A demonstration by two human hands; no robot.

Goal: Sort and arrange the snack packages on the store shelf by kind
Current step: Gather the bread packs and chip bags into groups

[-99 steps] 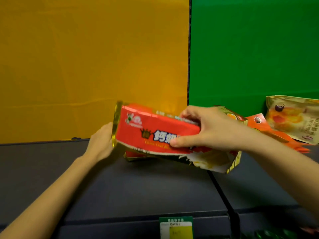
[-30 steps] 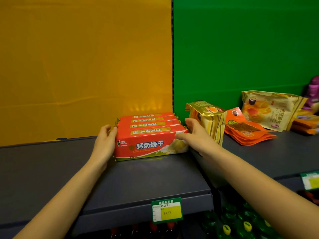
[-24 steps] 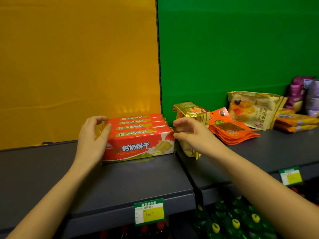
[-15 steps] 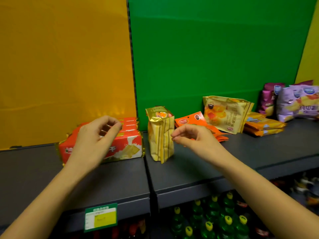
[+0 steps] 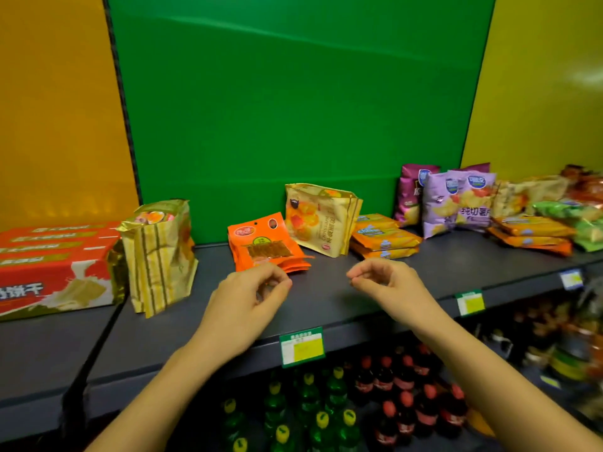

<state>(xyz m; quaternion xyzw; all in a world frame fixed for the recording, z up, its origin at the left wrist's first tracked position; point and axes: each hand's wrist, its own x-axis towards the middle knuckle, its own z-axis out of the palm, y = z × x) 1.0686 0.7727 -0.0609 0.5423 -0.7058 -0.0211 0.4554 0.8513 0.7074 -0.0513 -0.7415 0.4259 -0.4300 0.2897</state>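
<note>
I see a dark grey store shelf (image 5: pixel 326 298) backed by an orange panel at the left, a green panel (image 5: pixel 293 109) in the middle and a yellow panel at the right. My left hand (image 5: pixel 248 301) and right hand (image 5: pixel 388 285) both hover above the front part of the shelf, well apart from each other; each has its fingers loosely curled with thumb near fingertips, and neither grips anything. At the far left lies a row of red rectangular biscuit packs (image 5: pixel 52 265), with a gold striped foil bag (image 5: pixel 160 256) standing upright just beside them. Directly behind the left hand sits a small stack of flat orange pouches (image 5: pixel 264 246) with clear windows. A yellow pastry bag (image 5: pixel 319 220) printed with fruit stands near the green panel, just right of the pouches. Next come stacked orange cracker packs (image 5: pixel 385 239), lying flat. Further right stand purple crisp bags (image 5: pixel 456 200), then more orange flat packs (image 5: pixel 532 233) and green packets (image 5: pixel 574 216) at the right edge, which are blurred. A green-and-yellow price tag (image 5: pixel 303 345) hangs on the shelf's front lip between my forearms. On the level below stand green bottles with yellow caps (image 5: pixel 293 415) and dark bottles with red caps (image 5: pixel 408 396).
</note>
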